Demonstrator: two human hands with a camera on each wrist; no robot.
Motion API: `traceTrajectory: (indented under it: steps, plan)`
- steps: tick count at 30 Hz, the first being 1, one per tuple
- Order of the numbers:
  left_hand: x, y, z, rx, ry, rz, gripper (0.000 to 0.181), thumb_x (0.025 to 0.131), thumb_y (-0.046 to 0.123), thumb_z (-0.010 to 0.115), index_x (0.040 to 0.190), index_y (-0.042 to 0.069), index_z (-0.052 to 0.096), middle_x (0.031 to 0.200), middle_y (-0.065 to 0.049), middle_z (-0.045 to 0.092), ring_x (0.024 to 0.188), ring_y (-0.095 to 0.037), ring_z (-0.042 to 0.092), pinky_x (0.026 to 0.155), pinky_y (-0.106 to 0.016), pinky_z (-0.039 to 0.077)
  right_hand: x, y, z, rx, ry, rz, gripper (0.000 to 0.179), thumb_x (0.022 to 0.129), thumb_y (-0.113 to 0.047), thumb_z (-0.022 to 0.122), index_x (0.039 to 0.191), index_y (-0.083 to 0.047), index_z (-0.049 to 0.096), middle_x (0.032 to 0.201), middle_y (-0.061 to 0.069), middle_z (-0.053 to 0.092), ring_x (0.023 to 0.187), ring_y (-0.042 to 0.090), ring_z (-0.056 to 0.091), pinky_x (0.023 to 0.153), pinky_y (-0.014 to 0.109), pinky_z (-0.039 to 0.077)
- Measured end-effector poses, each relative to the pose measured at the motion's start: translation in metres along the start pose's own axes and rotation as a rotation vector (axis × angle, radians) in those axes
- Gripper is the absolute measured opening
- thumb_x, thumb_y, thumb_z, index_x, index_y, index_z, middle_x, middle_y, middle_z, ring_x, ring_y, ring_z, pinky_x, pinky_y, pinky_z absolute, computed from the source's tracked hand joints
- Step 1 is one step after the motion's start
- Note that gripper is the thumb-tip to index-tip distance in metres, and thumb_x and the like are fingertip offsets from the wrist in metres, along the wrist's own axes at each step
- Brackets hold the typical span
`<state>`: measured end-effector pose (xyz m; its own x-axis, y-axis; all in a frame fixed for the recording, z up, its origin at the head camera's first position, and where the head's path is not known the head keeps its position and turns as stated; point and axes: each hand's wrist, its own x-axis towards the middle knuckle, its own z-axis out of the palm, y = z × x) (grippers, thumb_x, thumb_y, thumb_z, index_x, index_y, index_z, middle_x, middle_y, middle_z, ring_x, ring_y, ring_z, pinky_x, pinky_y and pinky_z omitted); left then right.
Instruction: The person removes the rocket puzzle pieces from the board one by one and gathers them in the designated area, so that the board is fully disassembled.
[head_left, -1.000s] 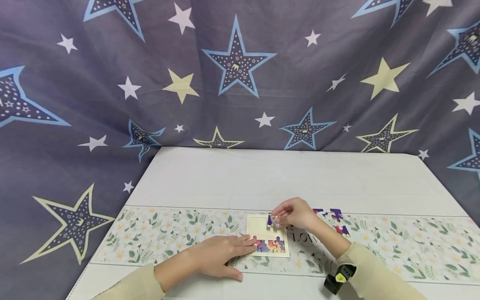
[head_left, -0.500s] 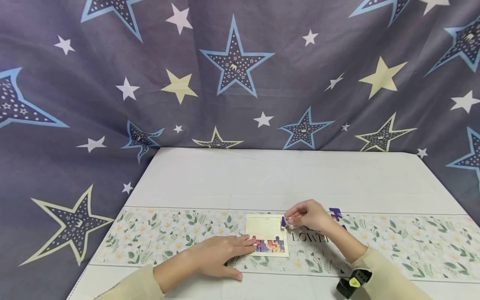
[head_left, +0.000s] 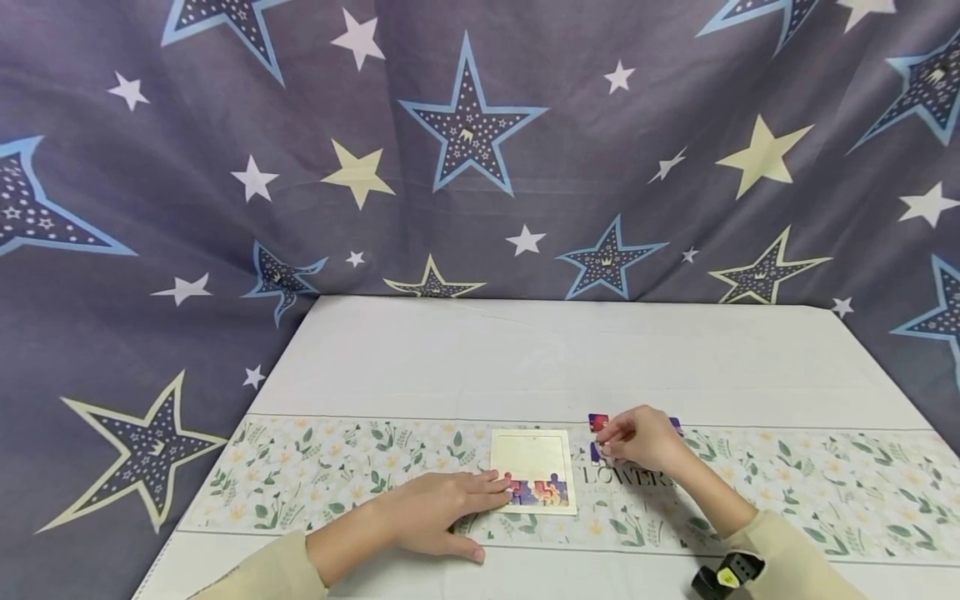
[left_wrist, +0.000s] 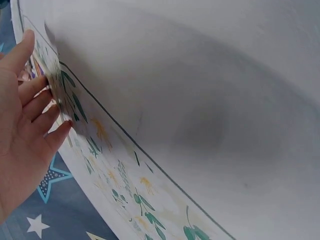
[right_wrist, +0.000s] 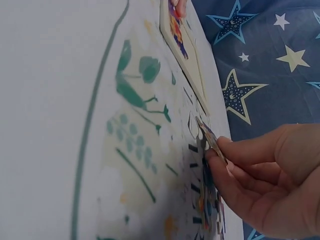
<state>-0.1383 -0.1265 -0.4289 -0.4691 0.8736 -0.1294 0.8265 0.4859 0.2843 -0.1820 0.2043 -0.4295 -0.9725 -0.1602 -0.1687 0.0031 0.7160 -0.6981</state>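
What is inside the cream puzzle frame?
In the puzzle frame, joined puzzle pieces line the near side; beyond them plain base shows. The left hand covers part of the left edge; what is beneath cannot be seen.

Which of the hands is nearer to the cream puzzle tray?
Left. The left hand has its fingertips over the left edge of the puzzle tray; the right hand is beyond the tray's right edge, pinching a puzzle piece.

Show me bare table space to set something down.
Free: the white tabletop between the floral band and starry curtain; the band's far left, beyond the left hand. Crowded: right of the puzzle tray, where the right hand pinches a puzzle piece near loose pieces.
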Motion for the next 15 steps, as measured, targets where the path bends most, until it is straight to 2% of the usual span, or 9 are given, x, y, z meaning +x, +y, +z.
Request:
traceTrajectory:
  steps: [4, 8, 15]
  plan:
    - [0.002, 0.003, -0.002, -0.005, 0.001, -0.016, 0.070, 0.091, 0.060, 0.051, 0.146, 0.018, 0.043, 0.155, 0.003, 0.037, 0.142, -0.021, 0.040, 0.111, -0.043, 0.042, -0.002, 0.002, -0.002, -0.109, 0.045, -0.073, 0.006, 0.078, -0.005, 0.075, 0.082, -0.010, 0.076, 0.076, 0.001, 0.072, 0.062, 0.008, 0.059, 0.054, 0.021, 0.049]
    - [0.007, 0.006, -0.008, 0.005, -0.010, -0.037, 0.067, 0.090, 0.061, 0.052, 0.142, 0.018, 0.049, 0.151, 0.001, 0.044, 0.140, -0.020, 0.044, 0.111, -0.044, 0.041, -0.002, 0.004, -0.001, -0.149, 0.080, -0.141, 0.006, 0.077, -0.004, 0.077, 0.080, -0.010, 0.076, 0.077, 0.000, 0.072, 0.064, 0.007, 0.057, 0.056, 0.019, 0.047]
    - [0.013, 0.008, -0.012, 0.015, 0.012, -0.041, 0.061, 0.092, 0.057, 0.052, 0.136, 0.015, 0.056, 0.145, 0.001, 0.051, 0.136, -0.018, 0.049, 0.112, -0.049, 0.038, -0.004, 0.002, 0.002, -0.147, 0.097, -0.114, 0.007, 0.078, -0.003, 0.076, 0.081, -0.009, 0.075, 0.076, -0.001, 0.072, 0.065, 0.006, 0.058, 0.056, 0.019, 0.048]
